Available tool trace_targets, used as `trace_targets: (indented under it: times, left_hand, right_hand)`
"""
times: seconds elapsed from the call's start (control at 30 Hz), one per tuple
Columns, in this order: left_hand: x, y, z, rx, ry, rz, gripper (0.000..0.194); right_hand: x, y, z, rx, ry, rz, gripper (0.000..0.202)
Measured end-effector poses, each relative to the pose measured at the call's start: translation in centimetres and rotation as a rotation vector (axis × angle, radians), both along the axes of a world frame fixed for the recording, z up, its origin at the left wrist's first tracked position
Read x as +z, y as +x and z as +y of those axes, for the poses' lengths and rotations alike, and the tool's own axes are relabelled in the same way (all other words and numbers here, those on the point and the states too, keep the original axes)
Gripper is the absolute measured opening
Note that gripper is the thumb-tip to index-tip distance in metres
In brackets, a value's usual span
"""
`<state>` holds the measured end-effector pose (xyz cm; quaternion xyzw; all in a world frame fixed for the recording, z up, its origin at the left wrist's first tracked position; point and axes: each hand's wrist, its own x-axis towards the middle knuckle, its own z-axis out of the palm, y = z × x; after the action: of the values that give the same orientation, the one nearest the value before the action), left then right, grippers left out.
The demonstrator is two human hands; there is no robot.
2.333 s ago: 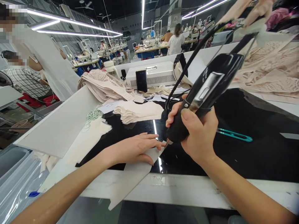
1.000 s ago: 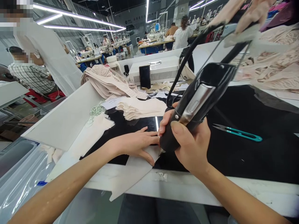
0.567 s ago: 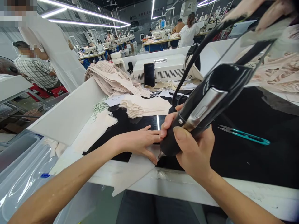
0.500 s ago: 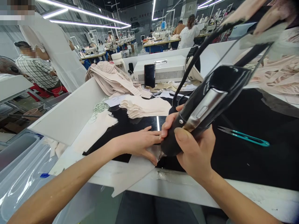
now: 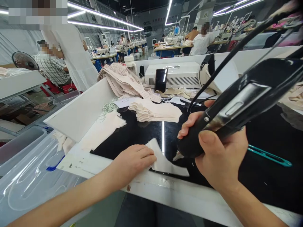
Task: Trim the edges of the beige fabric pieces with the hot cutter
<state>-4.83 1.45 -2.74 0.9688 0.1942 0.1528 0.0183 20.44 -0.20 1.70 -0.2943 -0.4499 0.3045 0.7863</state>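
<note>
My left hand (image 5: pixel 136 162) has its fingers closed on the left end of a small curved off-white fabric piece (image 5: pixel 163 162) at the front edge of the table. The piece spreads rightward over the black work surface. My right hand (image 5: pixel 220 151) is wrapped around a bulky black corded hand tool (image 5: pixel 239 102) with a silver lever on its side. Its metal tip points down and left, just above the surface and apart from the fabric. Teal thread snips (image 5: pixel 270 155) lie to the right, partly hidden by my right hand.
A stack of off-white fabric pieces (image 5: pixel 157 112) lies ahead, with a larger beige pile (image 5: pixel 123 80) behind it. A phone (image 5: pixel 161 79) leans on a white vented box (image 5: pixel 182 75). A white side panel (image 5: pixel 80 110) and clear plastic bins (image 5: pixel 30 176) stand left. People are beyond.
My left hand has drawn left, turning and lifting the fabric piece away from the tool. My right hand has moved right with the tool. The view has shifted slightly.
</note>
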Motion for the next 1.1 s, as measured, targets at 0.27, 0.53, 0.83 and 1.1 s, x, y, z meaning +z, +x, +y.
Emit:
trace_targets:
  times: [0.27, 0.53, 0.83, 1.1]
  left_hand:
    - [-1.4, -0.3, 2.8, -0.032, -0.031, -0.102, 0.035]
    - [-2.6, 3.3, 6.1, -0.037, -0.05, -0.09, 0.031]
    - [-2.8, 2.7, 6.5, -0.122, -0.026, -0.145, 0.025]
    - [-2.4, 2.5, 6.0, -0.088, -0.004, -0.089, 0.034]
  right_hand:
    - [0.3, -0.9, -0.8, 0.001, -0.049, 0.042, 0.056]
    - [-0.1, -1.1, -2.2, 0.009, -0.045, 0.01, 0.05]
    - [-0.6, 0.1, -2.3, -0.049, -0.084, 0.005, 0.052]
    - [-0.6, 0.7, -2.6, -0.047, -0.126, 0.023, 0.061]
